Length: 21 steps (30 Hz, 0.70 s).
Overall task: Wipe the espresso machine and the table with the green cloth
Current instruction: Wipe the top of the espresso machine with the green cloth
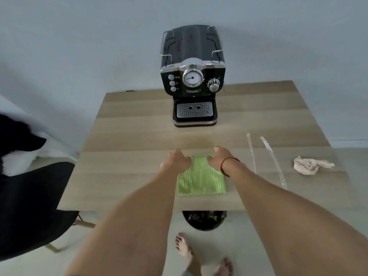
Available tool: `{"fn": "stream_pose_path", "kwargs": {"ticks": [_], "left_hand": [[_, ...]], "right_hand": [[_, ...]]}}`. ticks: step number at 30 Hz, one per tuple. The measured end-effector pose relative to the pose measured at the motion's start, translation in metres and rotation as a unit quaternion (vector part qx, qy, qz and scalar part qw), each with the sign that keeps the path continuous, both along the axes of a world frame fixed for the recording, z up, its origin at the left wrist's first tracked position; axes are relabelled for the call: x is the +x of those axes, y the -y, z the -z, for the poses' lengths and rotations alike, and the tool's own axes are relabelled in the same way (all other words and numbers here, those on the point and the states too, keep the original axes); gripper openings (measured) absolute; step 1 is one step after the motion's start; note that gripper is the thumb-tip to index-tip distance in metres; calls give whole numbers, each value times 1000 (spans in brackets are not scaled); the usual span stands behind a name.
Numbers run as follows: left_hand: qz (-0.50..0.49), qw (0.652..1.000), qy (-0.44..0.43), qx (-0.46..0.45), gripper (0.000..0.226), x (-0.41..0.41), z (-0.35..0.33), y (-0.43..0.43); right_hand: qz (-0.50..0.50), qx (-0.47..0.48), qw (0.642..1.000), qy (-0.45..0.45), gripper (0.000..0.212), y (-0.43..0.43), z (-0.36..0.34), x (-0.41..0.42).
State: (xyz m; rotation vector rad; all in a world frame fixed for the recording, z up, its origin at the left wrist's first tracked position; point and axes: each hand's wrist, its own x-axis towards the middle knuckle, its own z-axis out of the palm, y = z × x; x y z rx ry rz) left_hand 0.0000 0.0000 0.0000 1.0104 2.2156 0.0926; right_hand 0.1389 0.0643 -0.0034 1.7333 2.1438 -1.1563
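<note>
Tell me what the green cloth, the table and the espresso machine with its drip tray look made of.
The green cloth: soft woven textile, likely microfibre; ribbed stripes, slight sheen. The table: wood-look top, matte, perhaps laminate; long pale grain bands. The espresso machine: glossy black body, probably plastic, with chrome-looking trim; its drip tray looks like perforated brushed metal.

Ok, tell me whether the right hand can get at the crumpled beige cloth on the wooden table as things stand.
Probably yes. The right hand is at the far edge of the striped green cloth; only two clear plastic strips lie flat between it and the crumpled beige cloth.
</note>
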Motion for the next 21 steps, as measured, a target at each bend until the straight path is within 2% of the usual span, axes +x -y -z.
{"fn": "stream_pose_path", "kwargs": {"ticks": [5, 10, 12, 17, 21], "left_hand": [[-46, 998, 25, -35, 47, 5, 40, 13], [-190, 979, 65, -19, 76, 11, 52, 15], [-228, 970, 89, -11, 79, 16, 59, 16], [-166, 975, 142, -28, 46, 21, 67, 20], [-162, 969, 181, 34, 32, 31, 56, 25]], "right_hand": [[95, -48, 994, 37, 63, 10, 30, 13], [142, -67, 987, 25, 56, 16, 48, 10], [162, -92, 982, 3, 56, 20, 51, 6], [127, -129, 983, -16, 57, 28, 50, 4], [150, -133, 978, -58, 55, 25, 34, 4]]}}
